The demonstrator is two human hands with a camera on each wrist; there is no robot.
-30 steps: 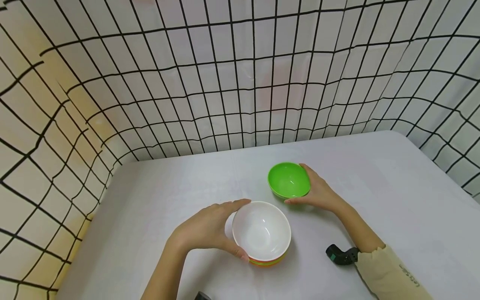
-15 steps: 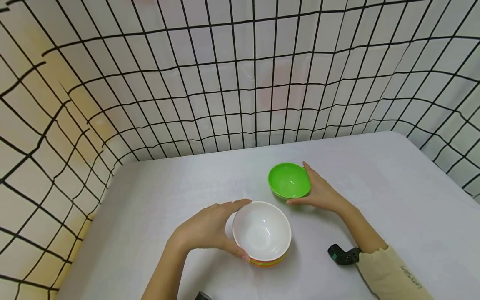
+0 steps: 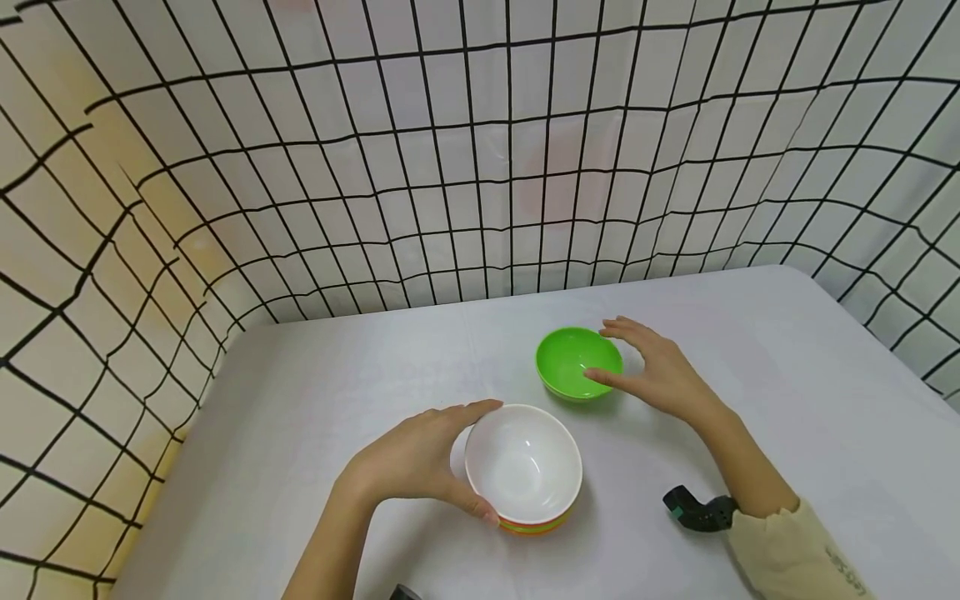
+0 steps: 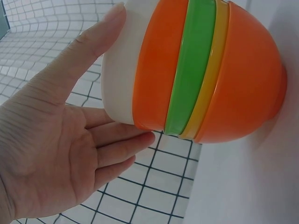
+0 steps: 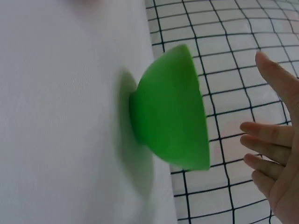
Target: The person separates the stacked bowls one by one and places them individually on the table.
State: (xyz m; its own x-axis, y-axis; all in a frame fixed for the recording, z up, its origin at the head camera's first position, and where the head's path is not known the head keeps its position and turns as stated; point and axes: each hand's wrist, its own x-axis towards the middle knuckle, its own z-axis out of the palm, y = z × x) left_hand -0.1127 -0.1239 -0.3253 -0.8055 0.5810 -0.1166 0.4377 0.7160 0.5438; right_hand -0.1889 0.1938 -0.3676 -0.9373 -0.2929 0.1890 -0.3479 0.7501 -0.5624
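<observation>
A stack of nested bowls stands upright on the table, with a white bowl (image 3: 523,463) on top. In the left wrist view, orange, green and yellow bowls show beneath that white bowl. My left hand (image 3: 423,454) holds the white bowl from the left, its thumb on the near side and its fingers on the far side. Behind the stack and to its right, a green bowl (image 3: 567,364) sits upright on the table. My right hand (image 3: 660,375) hovers at the green bowl's right side, apart from it, fingers spread and holding nothing.
A white-covered table (image 3: 315,375) carries the bowls. White walls with a black grid (image 3: 487,167) rise behind it and on both sides. A black device (image 3: 699,509) is on the right wrist, beside a beige sleeve (image 3: 795,554).
My right hand has let go of the green bowl and drawn up and to the right. The green bowl stays in place. My left hand and the stack have not moved.
</observation>
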